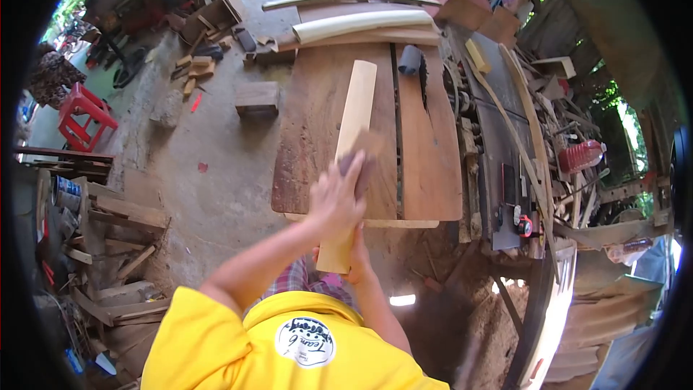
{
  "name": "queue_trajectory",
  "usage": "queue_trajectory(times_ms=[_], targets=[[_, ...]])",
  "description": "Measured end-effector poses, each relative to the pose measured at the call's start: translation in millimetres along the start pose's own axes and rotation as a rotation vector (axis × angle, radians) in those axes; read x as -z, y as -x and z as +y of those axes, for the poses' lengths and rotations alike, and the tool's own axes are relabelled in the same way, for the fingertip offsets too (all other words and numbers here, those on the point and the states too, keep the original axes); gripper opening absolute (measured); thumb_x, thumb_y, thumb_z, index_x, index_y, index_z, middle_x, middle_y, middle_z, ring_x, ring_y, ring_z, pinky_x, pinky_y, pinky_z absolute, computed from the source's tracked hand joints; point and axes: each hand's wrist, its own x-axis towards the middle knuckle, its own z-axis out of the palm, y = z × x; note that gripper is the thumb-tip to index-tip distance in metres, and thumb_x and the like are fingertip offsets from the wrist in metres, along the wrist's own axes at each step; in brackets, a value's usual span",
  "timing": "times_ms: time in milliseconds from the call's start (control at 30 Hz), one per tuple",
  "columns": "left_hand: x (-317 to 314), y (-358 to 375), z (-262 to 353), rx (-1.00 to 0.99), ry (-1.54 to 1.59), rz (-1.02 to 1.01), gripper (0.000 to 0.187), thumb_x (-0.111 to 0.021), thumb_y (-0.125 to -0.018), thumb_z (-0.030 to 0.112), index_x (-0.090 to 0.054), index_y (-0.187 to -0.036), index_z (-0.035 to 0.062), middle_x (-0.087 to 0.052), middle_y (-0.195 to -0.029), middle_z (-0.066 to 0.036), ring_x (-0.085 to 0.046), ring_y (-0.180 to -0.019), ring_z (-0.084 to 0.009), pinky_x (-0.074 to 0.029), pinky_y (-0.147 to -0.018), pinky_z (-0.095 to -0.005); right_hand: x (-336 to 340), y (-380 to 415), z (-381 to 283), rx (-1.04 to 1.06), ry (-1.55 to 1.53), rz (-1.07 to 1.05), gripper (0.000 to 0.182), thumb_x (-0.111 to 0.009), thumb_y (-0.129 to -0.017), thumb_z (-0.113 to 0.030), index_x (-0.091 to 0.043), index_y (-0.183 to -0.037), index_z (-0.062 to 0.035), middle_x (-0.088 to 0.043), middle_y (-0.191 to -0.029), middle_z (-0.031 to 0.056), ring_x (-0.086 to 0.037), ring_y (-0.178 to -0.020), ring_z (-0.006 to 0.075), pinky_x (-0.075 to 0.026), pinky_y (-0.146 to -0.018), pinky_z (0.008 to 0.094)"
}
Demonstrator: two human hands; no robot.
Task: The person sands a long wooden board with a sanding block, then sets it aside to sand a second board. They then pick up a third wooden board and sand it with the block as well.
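Note:
A long pale wooden board (356,101) lies lengthwise on a brown wooden tabletop (310,115), its near end sticking out past the front edge. My left hand (336,195) is closed around a brown block (367,155), partly blurred, on the board's upper face. Under and beside the near end, my right hand (359,260) grips the board; some of its fingers are hidden behind the wood.
A dark grey roll (410,60) rests at the table's back right. Curved pale wood (361,25) lies across the back. Left of the table are a wooden block (257,99) and a red stool (85,119). A tape measure (525,226) sits on the right.

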Motion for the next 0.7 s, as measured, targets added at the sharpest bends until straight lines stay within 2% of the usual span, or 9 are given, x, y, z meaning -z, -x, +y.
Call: queue_trajectory(times_ms=[67,100,200,333,367,500,633,667,700], targets=[[9.1,60.2,7.2,-0.024,0.005,-0.024,0.089,-0.068,-0.077,0.03,-0.026,-0.156,0.0251,-0.05,-0.119,-0.024,-0.059,-0.096,-0.0423,-0.05,-0.078,-0.0526,0.1,-2.9,4.8,0.132,0.012,0.13,0.088,-0.028,-0.089,-0.082,-0.045,-0.146,-0.0168,-0.057,-0.137,0.0111,-0.059,-0.121,0.0289,-0.05,-0.101,0.0455],[14.4,80.2,9.6,-0.012,0.017,-0.07,0.089,-0.069,-0.076,0.031,-0.028,-0.155,0.025,-0.051,-0.117,-0.023,-0.059,-0.093,-0.0414,-0.051,-0.077,-0.0516,21.9,-10.3,12.3,0.166,0.048,0.007,0.093,-0.028,-0.089,-0.083,-0.031,-0.155,-0.0171,-0.045,-0.152,0.0092,-0.051,-0.133,0.0285,-0.046,-0.107,0.0444],[21.1,99.6,8.0,-0.007,0.049,-0.112,0.09,-0.07,-0.076,0.033,-0.028,-0.155,0.0251,-0.052,-0.114,-0.022,-0.06,-0.09,-0.0396,-0.051,-0.075,-0.051,18.4,-10.4,6.8,0.104,-0.003,-0.029,0.09,-0.029,-0.091,-0.081,-0.03,-0.155,-0.0177,-0.046,-0.151,0.0095,-0.051,-0.133,0.0287,-0.045,-0.108,0.044],[9.8,55.2,8.3,0.011,0.061,-0.017,0.09,-0.07,-0.076,0.03,-0.027,-0.155,0.0254,-0.05,-0.121,-0.023,-0.058,-0.099,-0.041,-0.05,-0.083,-0.0494,-0.8,0.1,-3.8,0.054,0.103,0.165,0.092,-0.024,-0.088,-0.085,-0.042,-0.147,-0.0165,-0.061,-0.134,0.0109,-0.065,-0.114,0.0308,-0.057,-0.089,0.0465],[11.1,31.3,8.5,0.038,0.068,-0.043,0.09,-0.069,-0.077,0.028,-0.025,-0.155,0.0248,-0.048,-0.126,-0.024,-0.057,-0.103,-0.0426,-0.049,-0.086,-0.0507,8.9,-0.8,-3.6,0.015,0.106,0.037,0.097,-0.019,-0.087,-0.086,-0.052,-0.136,-0.0094,-0.069,-0.114,0.0146,-0.071,-0.097,0.0314,-0.06,-0.079,0.0465],[-2.5,-87.4,2.2,0.146,0.053,-0.005,0.086,-0.065,-0.079,0.026,-0.024,-0.155,0.0246,-0.046,-0.131,-0.025,-0.055,-0.112,-0.0447,-0.045,-0.094,-0.0549,-2.7,2.4,-9.9,-0.078,-0.029,0.133,0.102,-0.018,-0.086,-0.086,-0.058,-0.118,0.0023,-0.067,-0.097,0.0185,-0.069,-0.086,0.0343,-0.059,-0.08,0.049],[-2.7,-202.7,-1.0,0.217,0.05,-0.001,0.085,-0.062,-0.083,0.028,-0.021,-0.157,0.0257,-0.043,-0.136,-0.027,-0.05,-0.123,-0.045,-0.041,-0.103,-0.0549,-5.0,4.1,-12.5,-0.1,-0.007,0.123,0.103,-0.008,-0.089,-0.082,-0.057,-0.121,0.0027,-0.069,-0.097,0.0191,-0.071,-0.085,0.032,-0.06,-0.079,0.045],[-8.5,-238.2,-8.5,0.225,0.065,-0.045,0.092,-0.063,-0.084,0.036,-0.013,-0.159,0.0247,-0.029,-0.154,-0.029,-0.042,-0.135,-0.0456,-0.035,-0.112,-0.0547,-2.9,2.6,-9.5,-0.071,0.008,0.138,0.101,-0.008,-0.09,-0.081,-0.057,-0.124,0.0005,-0.069,-0.1,0.0198,-0.071,-0.088,0.0326,-0.06,-0.08,0.0466],[-23.8,-244.9,-8.9,0.222,0.08,-0.071,0.092,-0.063,-0.084,0.036,-0.013,-0.159,0.0247,-0.029,-0.154,-0.029,-0.042,-0.135,-0.0456,-0.035,-0.112,-0.0547,2.8,0.6,-12.6,-0.071,-0.003,0.166,0.101,-0.008,-0.09,-0.081,-0.057,-0.124,0.0005,-0.069,-0.1,0.0198,-0.071,-0.088,0.0326,-0.06,-0.08,0.0466]])
